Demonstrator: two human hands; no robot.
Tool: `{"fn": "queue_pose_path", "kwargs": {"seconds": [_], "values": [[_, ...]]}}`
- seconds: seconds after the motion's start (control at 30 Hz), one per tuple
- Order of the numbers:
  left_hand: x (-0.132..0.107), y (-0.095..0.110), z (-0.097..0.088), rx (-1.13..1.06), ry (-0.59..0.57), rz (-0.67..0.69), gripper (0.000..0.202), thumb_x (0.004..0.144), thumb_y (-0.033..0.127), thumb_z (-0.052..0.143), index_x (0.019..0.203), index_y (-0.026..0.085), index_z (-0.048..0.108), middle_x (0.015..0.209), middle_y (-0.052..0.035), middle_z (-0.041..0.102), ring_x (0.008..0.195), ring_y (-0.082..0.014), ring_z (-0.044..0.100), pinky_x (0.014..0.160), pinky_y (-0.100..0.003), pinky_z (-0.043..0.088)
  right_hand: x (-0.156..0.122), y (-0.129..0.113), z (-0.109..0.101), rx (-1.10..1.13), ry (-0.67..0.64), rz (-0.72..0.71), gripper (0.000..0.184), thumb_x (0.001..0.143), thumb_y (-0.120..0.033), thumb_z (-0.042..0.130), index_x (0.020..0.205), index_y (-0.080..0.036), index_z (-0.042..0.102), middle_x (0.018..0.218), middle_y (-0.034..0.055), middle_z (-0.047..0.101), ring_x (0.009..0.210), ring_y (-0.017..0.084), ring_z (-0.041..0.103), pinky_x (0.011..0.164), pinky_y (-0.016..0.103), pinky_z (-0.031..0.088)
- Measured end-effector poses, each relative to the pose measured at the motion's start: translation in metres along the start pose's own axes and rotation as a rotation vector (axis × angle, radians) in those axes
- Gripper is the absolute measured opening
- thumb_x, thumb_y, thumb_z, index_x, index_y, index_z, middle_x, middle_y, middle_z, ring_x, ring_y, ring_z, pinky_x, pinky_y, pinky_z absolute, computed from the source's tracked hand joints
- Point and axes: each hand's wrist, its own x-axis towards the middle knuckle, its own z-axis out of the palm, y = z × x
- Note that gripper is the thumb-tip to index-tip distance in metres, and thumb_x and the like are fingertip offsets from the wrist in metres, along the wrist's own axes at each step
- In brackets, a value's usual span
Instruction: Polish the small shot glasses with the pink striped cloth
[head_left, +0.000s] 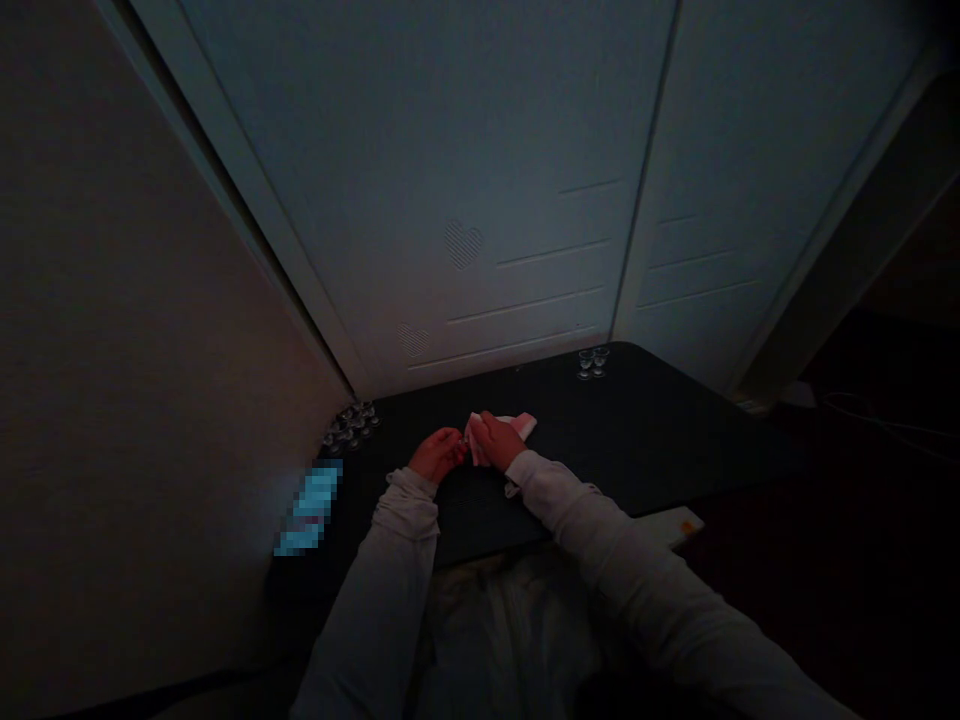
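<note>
Over the dark table (480,520), my two hands meet close together. My left hand (437,456) is closed around a small clear glass (463,443), mostly hidden by fingers and cloth. A pink and white cloth (528,424) is gripped in my right hand (498,441), its folds pressed against the glass. Part of the cloth sticks out to the right, behind my right hand. Dim light leaves the glass's exact shape unclear.
Two small stemmed glasses (592,363) stand near the table's back edge, right of my hands. Several more glasses (351,427) are grouped at the left by the wall. A bright, blurred-out screen (310,508) sits near them. White panels (525,200) rise behind the table.
</note>
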Motion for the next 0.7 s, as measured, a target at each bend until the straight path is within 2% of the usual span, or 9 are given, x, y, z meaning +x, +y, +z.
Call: {"fn": "queue_pose_path", "kwargs": {"seconds": [0.17, 0.33, 0.7], "values": [[-0.0001, 0.0008, 0.0004, 0.018, 0.010, -0.001, 0.033, 0.052, 0.032, 0.067, 0.073, 0.013, 0.049, 0.058, -0.0002, 0.055, 0.051, -0.0080, 0.049, 0.048, -0.020, 0.036, 0.0017, 0.0018, 0.0011, 0.103, 0.051, 0.007, 0.038, 0.084, -0.040, 0.017, 0.075, -0.017, 0.046, 0.063, 0.0017, 0.050, 0.060, 0.011, 0.048, 0.056, 0.022, 0.030], [-0.0037, 0.0040, 0.0045, 0.060, 0.011, 0.000, 0.036, 0.048, 0.023, 0.070, 0.076, 0.014, 0.050, 0.064, -0.0014, 0.058, 0.051, -0.0074, 0.050, 0.049, -0.021, 0.036, 0.0027, 0.0051, 0.0006, 0.209, 0.079, 0.022, 0.038, 0.083, -0.042, 0.018, 0.072, -0.019, 0.046, 0.063, 0.0013, 0.051, 0.059, 0.011, 0.047, 0.056, 0.023, 0.030], [-0.0035, 0.0033, 0.0064, 0.133, 0.003, 0.007, 0.031, 0.053, 0.025, 0.067, 0.075, 0.014, 0.048, 0.065, -0.0018, 0.059, 0.048, -0.0068, 0.049, 0.049, -0.021, 0.036, 0.0025, 0.0043, -0.0032, 0.145, 0.107, 0.044, 0.038, 0.081, -0.043, 0.022, 0.068, -0.018, 0.046, 0.055, -0.0008, 0.047, 0.053, 0.010, 0.043, 0.051, 0.022, 0.027]]}}
